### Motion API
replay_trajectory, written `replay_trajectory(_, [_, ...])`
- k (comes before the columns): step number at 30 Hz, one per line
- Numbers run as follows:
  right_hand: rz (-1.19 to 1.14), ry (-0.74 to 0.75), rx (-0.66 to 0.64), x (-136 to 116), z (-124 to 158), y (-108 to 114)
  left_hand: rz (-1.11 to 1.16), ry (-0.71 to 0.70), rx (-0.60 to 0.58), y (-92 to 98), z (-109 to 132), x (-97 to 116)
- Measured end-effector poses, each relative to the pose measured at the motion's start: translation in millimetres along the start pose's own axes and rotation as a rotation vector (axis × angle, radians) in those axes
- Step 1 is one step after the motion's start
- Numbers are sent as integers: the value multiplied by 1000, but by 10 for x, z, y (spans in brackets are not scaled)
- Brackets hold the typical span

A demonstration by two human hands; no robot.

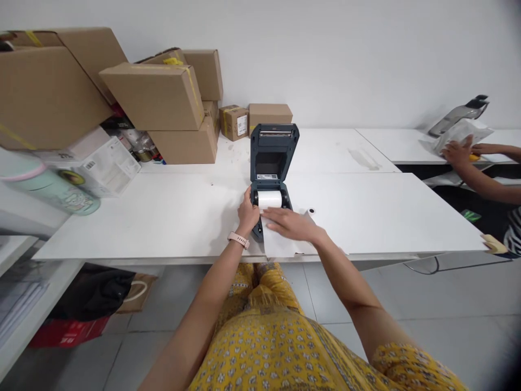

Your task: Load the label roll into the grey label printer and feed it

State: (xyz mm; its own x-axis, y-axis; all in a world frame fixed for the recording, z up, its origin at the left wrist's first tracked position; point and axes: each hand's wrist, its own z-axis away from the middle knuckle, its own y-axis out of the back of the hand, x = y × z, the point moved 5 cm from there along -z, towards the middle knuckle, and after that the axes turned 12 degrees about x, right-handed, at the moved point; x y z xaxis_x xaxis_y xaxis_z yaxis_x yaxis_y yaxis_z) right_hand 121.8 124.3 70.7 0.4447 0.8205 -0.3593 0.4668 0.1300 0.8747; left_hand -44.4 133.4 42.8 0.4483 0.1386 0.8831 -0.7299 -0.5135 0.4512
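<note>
Probably loading the mid-frame printer [271, 163] with paper [277, 246], left hand [246, 213] half-curled (cannot tell if gripping), right hand [290, 223] flattened, clutching nothing visible; next, perhaps align squarely.

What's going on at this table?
Someone at a white table has both hands at an open label printer, a white paper roll seated inside. The left hand is at the printer's left edge; the right hand lies over the paper strip at its front. Farther right, a co-worker's hands handle a whitish package.
</note>
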Motion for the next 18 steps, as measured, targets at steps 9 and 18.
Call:
replay_trajectory(9, [143, -67, 108, -400, 469, -202, 63, 84, -25, 7, 192, -72])
replay_trajectory(18, [-102, -8, 11, -441, 516, 122, 304, 125, -46, -27, 563, -272])
